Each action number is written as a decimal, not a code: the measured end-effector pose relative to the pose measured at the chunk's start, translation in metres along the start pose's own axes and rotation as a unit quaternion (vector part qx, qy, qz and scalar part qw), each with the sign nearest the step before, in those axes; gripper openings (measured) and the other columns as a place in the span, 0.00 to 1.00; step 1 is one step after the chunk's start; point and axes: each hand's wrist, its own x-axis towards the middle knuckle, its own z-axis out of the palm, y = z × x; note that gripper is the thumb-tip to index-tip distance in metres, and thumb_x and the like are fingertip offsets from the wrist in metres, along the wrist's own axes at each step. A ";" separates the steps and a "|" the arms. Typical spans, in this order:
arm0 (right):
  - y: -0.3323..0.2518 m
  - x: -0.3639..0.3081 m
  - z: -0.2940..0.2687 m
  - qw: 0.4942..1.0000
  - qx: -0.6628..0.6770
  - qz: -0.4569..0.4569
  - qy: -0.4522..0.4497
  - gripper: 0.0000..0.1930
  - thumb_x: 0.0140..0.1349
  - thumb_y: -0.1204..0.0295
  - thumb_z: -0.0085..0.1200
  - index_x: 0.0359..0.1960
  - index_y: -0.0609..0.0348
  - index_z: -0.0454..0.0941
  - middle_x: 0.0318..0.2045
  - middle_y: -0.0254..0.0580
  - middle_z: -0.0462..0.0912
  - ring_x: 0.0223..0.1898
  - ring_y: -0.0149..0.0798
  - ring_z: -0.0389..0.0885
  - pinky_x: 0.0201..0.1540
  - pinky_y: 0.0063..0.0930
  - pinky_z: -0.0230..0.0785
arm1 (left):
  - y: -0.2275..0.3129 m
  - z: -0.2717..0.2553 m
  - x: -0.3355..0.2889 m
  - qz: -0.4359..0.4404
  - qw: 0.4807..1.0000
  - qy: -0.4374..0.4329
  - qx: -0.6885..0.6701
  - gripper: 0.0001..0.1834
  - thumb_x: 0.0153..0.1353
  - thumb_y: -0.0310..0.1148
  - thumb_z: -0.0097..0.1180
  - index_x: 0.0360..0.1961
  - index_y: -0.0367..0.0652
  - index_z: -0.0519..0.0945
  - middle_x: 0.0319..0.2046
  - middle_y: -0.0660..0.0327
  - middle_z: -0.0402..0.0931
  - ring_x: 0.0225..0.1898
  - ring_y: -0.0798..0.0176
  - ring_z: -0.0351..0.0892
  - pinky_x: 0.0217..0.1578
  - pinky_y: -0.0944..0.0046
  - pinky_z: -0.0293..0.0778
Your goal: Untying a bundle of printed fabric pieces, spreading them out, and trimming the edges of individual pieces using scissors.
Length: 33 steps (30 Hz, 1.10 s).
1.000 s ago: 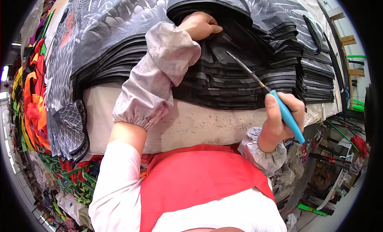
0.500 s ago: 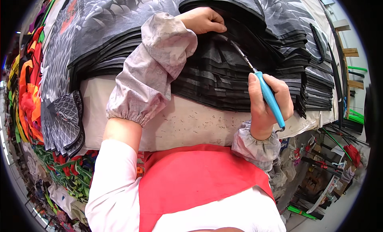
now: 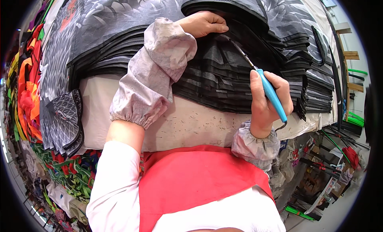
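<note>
A thick stack of black and grey printed fabric [image 3: 215, 82] lies in layers across the table. My left hand [image 3: 204, 24] is closed, thumb and forefinger pinching the black fabric below a folded-back flap [image 3: 225, 3]. In my right hand [image 3: 269, 100] is a soldering iron [image 3: 271, 92] with a blue handle, a metal shaft and a thin cord at its rear. Its shaft points up and left, and the tip reaches the dark cloth just below my left fingertips. Whether the tip touches the cloth I cannot tell.
A pale, speckled table cover [image 3: 179, 124] shows along the near edge. Feather-printed cloth [image 3: 64, 116] hangs over the left corner. Heaps of red, orange and green fabric [image 3: 30, 100] lie further left. At the right are wooden pieces [image 3: 351, 55] and green rods [image 3: 354, 119].
My left hand has shifted very slightly down and right in the view, still pinching the cloth. The soldering iron's handle has moved slightly right, its tip staying near the left fingertips.
</note>
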 end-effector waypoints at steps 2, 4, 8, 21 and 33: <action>0.000 0.000 0.002 1.000 0.002 0.013 -0.004 0.12 0.47 0.77 0.72 0.29 0.62 0.79 0.21 0.40 0.81 0.19 0.31 0.79 0.23 0.21 0.70 | -0.001 -0.001 -0.001 0.005 1.000 -0.007 -0.011 0.19 0.68 0.45 0.54 0.39 0.36 0.80 0.28 0.70 0.73 0.36 0.74 0.68 0.42 0.70 0.66; 0.001 0.000 0.002 1.000 0.002 0.016 -0.005 0.11 0.47 0.78 0.72 0.29 0.62 0.79 0.21 0.40 0.81 0.19 0.31 0.79 0.24 0.21 0.70 | -0.003 -0.001 -0.001 0.007 1.000 -0.011 -0.016 0.19 0.68 0.45 0.54 0.39 0.36 0.80 0.28 0.70 0.73 0.36 0.74 0.68 0.42 0.71 0.66; 0.003 -0.001 0.004 0.999 0.007 0.031 -0.005 0.11 0.47 0.78 0.72 0.29 0.62 0.79 0.21 0.40 0.81 0.20 0.31 0.79 0.24 0.20 0.70 | -0.003 0.000 0.000 0.015 1.000 -0.011 -0.010 0.19 0.68 0.45 0.54 0.39 0.37 0.80 0.29 0.70 0.73 0.36 0.75 0.68 0.42 0.71 0.66; 0.011 -0.005 0.003 0.999 0.028 0.033 0.033 0.12 0.48 0.77 0.72 0.30 0.64 0.79 0.23 0.40 0.82 0.21 0.30 0.78 0.26 0.20 0.70 | -0.001 0.000 -0.002 -0.005 1.000 0.011 -0.007 0.19 0.68 0.46 0.54 0.39 0.37 0.80 0.29 0.70 0.74 0.36 0.74 0.69 0.43 0.71 0.66; 0.018 -0.002 0.005 0.997 0.002 -0.079 -0.011 0.12 0.48 0.78 0.72 0.31 0.64 0.79 0.24 0.41 0.81 0.21 0.32 0.78 0.26 0.23 0.71 | -0.002 0.000 0.000 -0.021 1.000 -0.001 -0.001 0.19 0.67 0.47 0.55 0.42 0.39 0.81 0.30 0.67 0.76 0.36 0.71 0.71 0.43 0.70 0.68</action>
